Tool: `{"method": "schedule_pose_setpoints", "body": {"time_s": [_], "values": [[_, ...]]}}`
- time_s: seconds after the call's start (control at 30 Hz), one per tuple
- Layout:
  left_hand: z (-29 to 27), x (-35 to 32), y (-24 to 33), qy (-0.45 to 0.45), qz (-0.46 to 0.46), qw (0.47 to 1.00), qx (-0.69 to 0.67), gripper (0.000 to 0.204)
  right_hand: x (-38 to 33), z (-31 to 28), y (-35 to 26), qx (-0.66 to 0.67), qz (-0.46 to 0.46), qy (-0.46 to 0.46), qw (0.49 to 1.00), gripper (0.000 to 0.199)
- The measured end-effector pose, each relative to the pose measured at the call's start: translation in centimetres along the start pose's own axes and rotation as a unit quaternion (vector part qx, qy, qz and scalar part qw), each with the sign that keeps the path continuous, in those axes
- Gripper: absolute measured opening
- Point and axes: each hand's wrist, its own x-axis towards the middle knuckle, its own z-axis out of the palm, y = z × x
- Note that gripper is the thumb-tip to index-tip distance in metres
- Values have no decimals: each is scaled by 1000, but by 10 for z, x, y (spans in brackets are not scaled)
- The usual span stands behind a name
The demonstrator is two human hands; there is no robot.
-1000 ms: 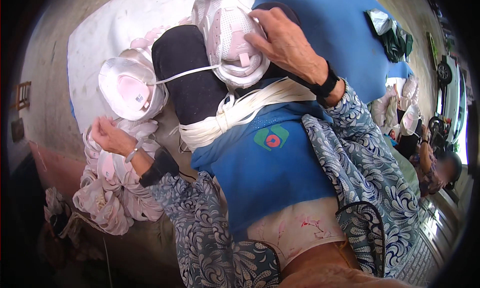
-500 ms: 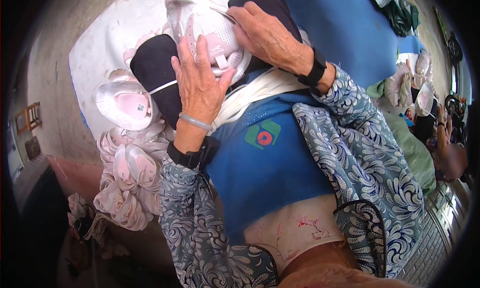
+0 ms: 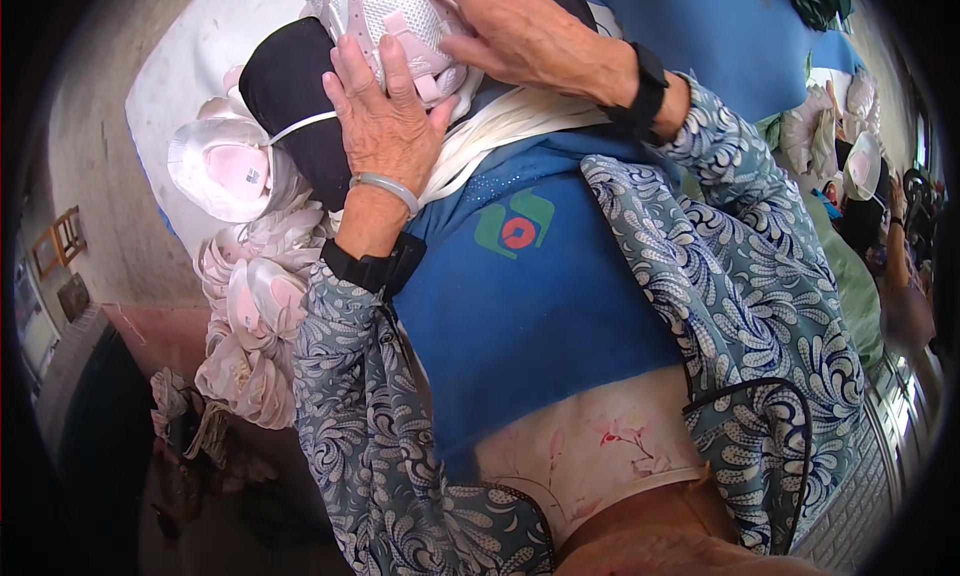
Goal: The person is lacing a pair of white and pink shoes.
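A white and pink mesh shoe upper (image 3: 392, 8) lies across my lap between my dark-trousered knees, its far end cut off by the top edge. Across its near left part rests my left hand (image 3: 385, 121), fingers stretched out and lying on the pink trim. My right hand (image 3: 540, 38) is bent around the upper's right side, fingers curled against it; the fingertips are partly hidden. A bundle of white laces (image 3: 505, 141) drapes over my lap just below the upper. One white cord (image 3: 303, 126) crosses my left knee toward the left hand.
Several white and pink shoe uppers (image 3: 235, 171) are piled left of my knee, with more uppers (image 3: 255, 376) below. A white sheet (image 3: 190, 86) and a blue surface (image 3: 700, 51) lie beyond. At far right another person's arm (image 3: 895, 236) shows near more uppers (image 3: 860, 166).
The view has shifted, so the upper and both hands sit higher in the picture. My right hand has moved nearer along the upper's right side; my left hand stays on it.
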Motion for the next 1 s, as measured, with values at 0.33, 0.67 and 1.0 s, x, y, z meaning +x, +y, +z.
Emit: {"method": "schedule_pose_setpoints", "body": {"time_s": [0.33,0.67,1.0], "values": [[-44,-4,-9,55,-155,945,-281,32,-43,-4,-4,5,-86,-166,982,13],[-62,-13,7,34,-170,943,-285,10,-44,-3,-3,-31,-70,-158,984,8],[-68,22,19,-224,-147,852,-449,20,-5,-56,-15,39,-19,102,994,9]]}}
